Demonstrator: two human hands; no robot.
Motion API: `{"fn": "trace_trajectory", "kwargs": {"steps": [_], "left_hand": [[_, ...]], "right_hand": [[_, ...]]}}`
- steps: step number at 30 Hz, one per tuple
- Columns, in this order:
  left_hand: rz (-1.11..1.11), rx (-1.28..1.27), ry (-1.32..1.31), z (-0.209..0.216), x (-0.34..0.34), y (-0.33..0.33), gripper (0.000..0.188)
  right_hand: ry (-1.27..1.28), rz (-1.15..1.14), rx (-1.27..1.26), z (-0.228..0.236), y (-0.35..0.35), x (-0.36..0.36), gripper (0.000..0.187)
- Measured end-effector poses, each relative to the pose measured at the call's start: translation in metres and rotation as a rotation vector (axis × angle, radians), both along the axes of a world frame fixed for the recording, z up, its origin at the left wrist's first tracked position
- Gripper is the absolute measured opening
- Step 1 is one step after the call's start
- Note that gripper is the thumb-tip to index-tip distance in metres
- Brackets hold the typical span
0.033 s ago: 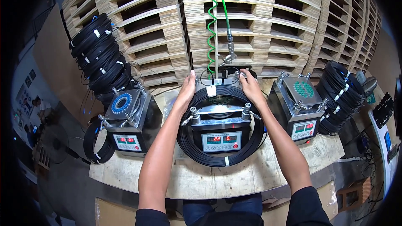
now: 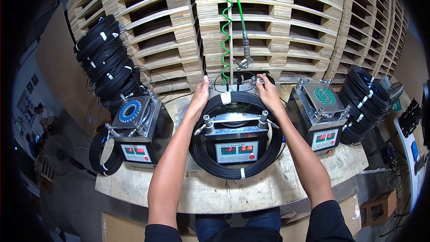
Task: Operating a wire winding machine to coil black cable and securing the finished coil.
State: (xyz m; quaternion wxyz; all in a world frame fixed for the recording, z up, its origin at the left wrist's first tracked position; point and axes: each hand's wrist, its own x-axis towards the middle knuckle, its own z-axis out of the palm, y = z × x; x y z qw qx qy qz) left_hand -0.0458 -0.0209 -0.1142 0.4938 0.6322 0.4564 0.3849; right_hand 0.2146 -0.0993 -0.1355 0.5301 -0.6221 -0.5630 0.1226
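A coil of black cable (image 2: 199, 157) with white ties lies around the middle testing device (image 2: 210, 149), a dark box with a lit red display and metal corner posts. My left hand (image 2: 201, 97) is beside the coil's far left edge, thumb pointing up. Its other fingers are mostly hidden, so its grip cannot be made out. At the far right edge of the coil, my right hand (image 2: 268, 94) has its fingers curled next to a rear metal post (image 2: 254, 81). What those fingers hold is hidden. Both forearms reach past the sides of the device.
Similar devices stand left (image 2: 156, 130) and right (image 2: 309, 125). Black cable coils are stacked at far left (image 2: 107, 58) and right (image 2: 365, 107); a smaller coil (image 2: 96, 154) leans at the table's left. A green spiral hose (image 2: 227, 22) hangs before stacked wooden pallets (image 2: 268, 0).
The red digits on the displays of all three devices differ. My hands, the coil and the devices stay in the same places.
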Motion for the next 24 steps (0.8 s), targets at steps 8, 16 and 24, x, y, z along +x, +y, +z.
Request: {"fn": "trace_trajectory", "kwargs": {"steps": [8, 16, 24], "left_hand": [[0.036, 0.019, 0.028, -0.006, 0.001, 0.006, 0.101], [-0.005, -0.001, 0.035, -0.007, 0.003, 0.007, 0.104], [0.015, -0.005, 0.035, -0.011, 0.002, 0.013, 0.107]], "right_hand": [[0.050, -0.015, -0.005, 0.002, -0.005, -0.001, 0.045], [0.014, -0.100, -0.145, 0.006, -0.007, -0.003, 0.057], [0.063, 0.048, -0.082, -0.008, 0.005, 0.011, 0.050]]}}
